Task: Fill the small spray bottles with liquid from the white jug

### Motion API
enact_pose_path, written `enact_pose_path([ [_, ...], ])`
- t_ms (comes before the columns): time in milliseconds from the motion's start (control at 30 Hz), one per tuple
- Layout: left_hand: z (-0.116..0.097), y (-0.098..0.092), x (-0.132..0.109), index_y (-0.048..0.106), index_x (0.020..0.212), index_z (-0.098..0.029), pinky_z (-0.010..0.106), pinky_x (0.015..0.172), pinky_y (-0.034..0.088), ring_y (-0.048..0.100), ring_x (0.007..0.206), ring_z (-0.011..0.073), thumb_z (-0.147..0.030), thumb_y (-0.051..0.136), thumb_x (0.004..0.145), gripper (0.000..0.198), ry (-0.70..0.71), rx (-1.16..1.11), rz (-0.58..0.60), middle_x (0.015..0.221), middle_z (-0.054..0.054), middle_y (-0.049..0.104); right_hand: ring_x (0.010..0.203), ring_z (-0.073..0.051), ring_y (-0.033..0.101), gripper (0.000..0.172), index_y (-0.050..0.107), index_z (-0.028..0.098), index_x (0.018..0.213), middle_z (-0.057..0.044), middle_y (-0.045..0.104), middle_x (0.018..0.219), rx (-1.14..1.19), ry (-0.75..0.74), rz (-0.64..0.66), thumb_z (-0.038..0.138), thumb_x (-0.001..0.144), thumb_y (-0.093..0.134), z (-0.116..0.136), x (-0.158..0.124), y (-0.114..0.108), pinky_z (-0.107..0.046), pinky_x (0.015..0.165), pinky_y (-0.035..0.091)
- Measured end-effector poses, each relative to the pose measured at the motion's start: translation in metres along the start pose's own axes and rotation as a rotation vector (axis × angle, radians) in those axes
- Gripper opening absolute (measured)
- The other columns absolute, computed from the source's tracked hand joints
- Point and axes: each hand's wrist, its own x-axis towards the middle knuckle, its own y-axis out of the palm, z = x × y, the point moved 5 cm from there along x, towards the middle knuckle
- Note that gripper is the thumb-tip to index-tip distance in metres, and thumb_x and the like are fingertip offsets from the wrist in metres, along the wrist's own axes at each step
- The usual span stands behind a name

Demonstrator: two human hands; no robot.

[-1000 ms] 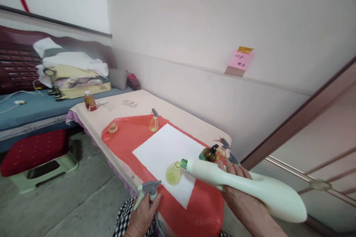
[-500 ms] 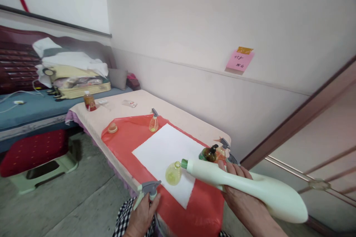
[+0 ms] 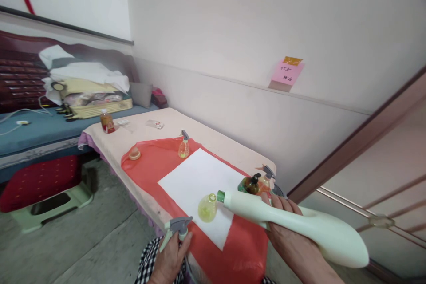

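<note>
My left hand (image 3: 169, 255), at the table's near edge, is closed around a grey and pale-green trigger spray head (image 3: 179, 226). Wrapped around a large pale-green watering can (image 3: 336, 235) is my right hand (image 3: 286, 222). Its green spout tip (image 3: 221, 196) lies beside the open mouth of a clear spray bottle (image 3: 207, 208), and I cannot tell whether they touch. Yellow-green liquid fills part of that bottle, which stands on a white scalloped-edge sheet (image 3: 199, 173). Between tip and mouth no stream of liquid can be made out.
A red plastic sheet (image 3: 149, 168) covers part of the table. A spray bottle (image 3: 183, 146) stands beyond the white sheet, a dark pump bottle (image 3: 249, 185) and another spray bottle (image 3: 265, 181) at the right. A red-topped stool (image 3: 43, 179) stands at the left.
</note>
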Motion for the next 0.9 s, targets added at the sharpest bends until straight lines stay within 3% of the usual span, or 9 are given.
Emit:
enact_pose_path([
  [200,0.002,0.004,-0.001,0.075,0.102,-0.024,0.025,0.057,0.054,0.066,0.060,0.0187,-0.008,0.035,0.093,0.044,-0.091,-0.095,0.016,0.074,0.005,0.071,0.110,-0.042,0.059,0.068,0.044,0.000,0.137,-0.026,0.060,0.124,-0.008,-0.001,0.013,0.013,0.073,0.063,0.000,0.000,0.002,-0.056,0.099,0.048],
  [467,0.000,-0.002,0.000,0.075,0.104,-0.025,0.027,0.054,0.051,0.065,0.058,0.0196,-0.001,0.033,0.090,0.051,-0.022,-0.034,-0.078,0.074,0.006,0.070,0.110,-0.041,0.059,0.066,0.043,0.000,0.136,-0.025,0.061,0.121,-0.007,-0.004,-0.017,0.011,0.074,0.061,0.000,0.000,0.001,-0.056,0.099,0.048],
  [600,0.001,0.006,-0.006,0.075,0.105,-0.025,0.025,0.053,0.050,0.064,0.058,0.0183,-0.001,0.033,0.089,0.051,-0.034,-0.042,-0.023,0.075,0.005,0.072,0.109,-0.040,0.059,0.068,0.041,0.000,0.138,-0.025,0.062,0.119,-0.007,-0.004,-0.002,0.010,0.074,0.061,0.000,0.001,0.000,-0.055,0.099,0.048],
  [800,0.009,0.020,-0.011,0.075,0.106,-0.023,0.025,0.061,0.055,0.066,0.065,0.0181,-0.016,0.040,0.094,0.038,-0.198,-0.173,0.191,0.076,0.006,0.072,0.109,-0.041,0.059,0.067,0.043,-0.001,0.136,-0.025,0.062,0.119,0.000,-0.003,-0.013,0.011,0.073,0.062,0.001,0.003,-0.002,-0.055,0.099,0.048],
  [900,0.008,0.019,-0.011,0.075,0.106,-0.023,0.025,0.062,0.055,0.066,0.064,0.0175,-0.016,0.041,0.095,0.037,-0.191,-0.163,0.148,0.076,0.006,0.072,0.108,-0.040,0.059,0.067,0.043,-0.001,0.137,-0.025,0.062,0.119,-0.002,-0.004,-0.014,0.011,0.073,0.062,0.001,0.003,-0.002,-0.055,0.099,0.048],
])
